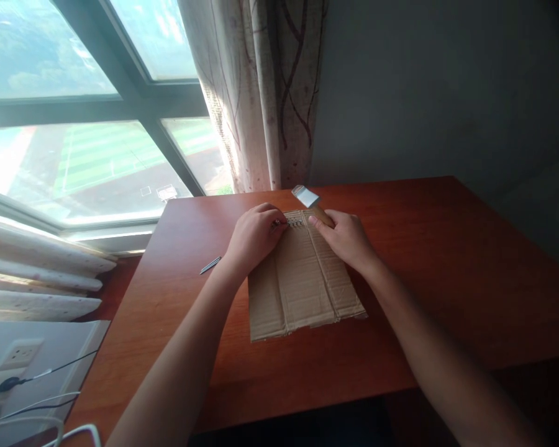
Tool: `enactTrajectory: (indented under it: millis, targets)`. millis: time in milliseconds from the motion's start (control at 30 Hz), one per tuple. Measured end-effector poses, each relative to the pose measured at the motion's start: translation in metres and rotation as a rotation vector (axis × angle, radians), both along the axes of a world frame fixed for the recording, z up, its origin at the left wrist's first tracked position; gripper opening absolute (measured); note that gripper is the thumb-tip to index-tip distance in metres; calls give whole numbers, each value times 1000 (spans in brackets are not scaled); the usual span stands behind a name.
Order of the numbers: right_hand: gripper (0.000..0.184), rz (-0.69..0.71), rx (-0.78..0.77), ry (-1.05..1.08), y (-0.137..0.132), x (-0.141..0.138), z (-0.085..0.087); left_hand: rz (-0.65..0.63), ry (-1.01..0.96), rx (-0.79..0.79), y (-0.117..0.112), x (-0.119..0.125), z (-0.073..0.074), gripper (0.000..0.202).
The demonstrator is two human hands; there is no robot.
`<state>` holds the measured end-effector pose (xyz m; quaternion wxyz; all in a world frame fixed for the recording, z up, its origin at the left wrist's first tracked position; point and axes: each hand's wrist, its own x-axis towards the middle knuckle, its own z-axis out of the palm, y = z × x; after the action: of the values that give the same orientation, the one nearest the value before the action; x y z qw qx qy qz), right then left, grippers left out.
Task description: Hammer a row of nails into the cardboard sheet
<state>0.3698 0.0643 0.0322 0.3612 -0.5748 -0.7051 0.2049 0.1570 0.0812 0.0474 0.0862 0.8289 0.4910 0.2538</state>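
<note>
Seen from the wearer's own head, two bare forearms reach forward over a reddish-brown wooden table (pixel 447 261) toward a sheet of brown cardboard (pixel 302 279), which lies flat near the middle of the table, its rough torn edge facing the person and two creases running along its length. The right hand (pixel 347 234) is closed around the wooden handle (pixel 323 216) of a tool with a broad, flat, shiny metal head (pixel 305 196); the thumb lies along the handle, and the head is raised at a tilt, pointing up and to the left, above the far edge of the cardboard. The left hand (pixel 257 233) rests at the far left corner of the cardboard, its fingers curled and drawn in toward the thumb, the tips beside a cluster of small dark marks or pieces (pixel 295 222) too small to make out. Something glints between those fingers, but whether they pinch it cannot be told. To the left of the left wrist, a few thin metal rods (pixel 210 266) lie together on the bare wood, apart from the cardboard. Beyond the table hang a patterned curtain (pixel 261 93) and a bright window (pixel 102 161).
</note>
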Motion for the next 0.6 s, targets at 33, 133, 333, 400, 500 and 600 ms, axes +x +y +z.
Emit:
enactTrajectory:
  millis: [33,133,333,400,500,600]
  targets:
    - [42,-2,-5,-4,0,0,-1,8,4,6,0,0,0,15]
    - [39,3,-13,-11,-1,-2,-2,28,36,17,-1,-1,-2,15]
    - [37,-3,-25,-35,-1,-4,-2,56,47,26,-1,-1,-3,16]
    - [37,-2,-30,-46,-1,-4,-2,57,42,29,-1,0,-4,16]
    - [37,0,-36,-60,0,-4,-3,58,26,33,-2,0,-5,15]
    - [36,2,-28,-69,0,-4,-4,67,28,37,-1,1,-4,14]
